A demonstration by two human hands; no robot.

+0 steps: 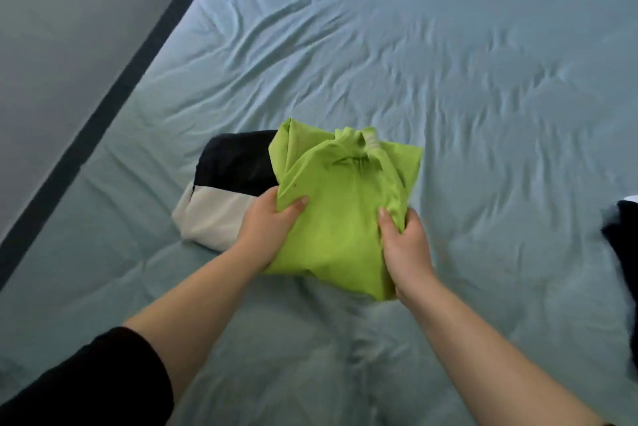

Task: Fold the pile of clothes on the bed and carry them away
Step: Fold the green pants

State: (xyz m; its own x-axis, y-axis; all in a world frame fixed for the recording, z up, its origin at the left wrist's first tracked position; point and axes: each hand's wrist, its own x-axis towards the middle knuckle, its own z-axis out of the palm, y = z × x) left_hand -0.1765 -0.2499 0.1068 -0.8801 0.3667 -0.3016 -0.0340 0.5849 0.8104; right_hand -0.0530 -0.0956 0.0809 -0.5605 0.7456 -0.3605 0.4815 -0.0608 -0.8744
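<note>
Left hand [266, 222] and right hand [407, 246] grip one green shirt [345, 191]; one black-and-white bundle [221, 204] just beside it, one black garment [625, 236] at the wrinkly bed [414, 46]'s right edge, grey wall [51, 46] on the left.

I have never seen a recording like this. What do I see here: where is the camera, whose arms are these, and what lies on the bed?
There is no machine. A person wears one camera on the head, and it looks down at their own arms. The left hand and the right hand each grip one side of a folded lime-green garment, thumbs on top. Just left of it, a folded black-and-white garment lies on the blue-grey bed sheet. A dark cloth shows at the right edge.
</note>
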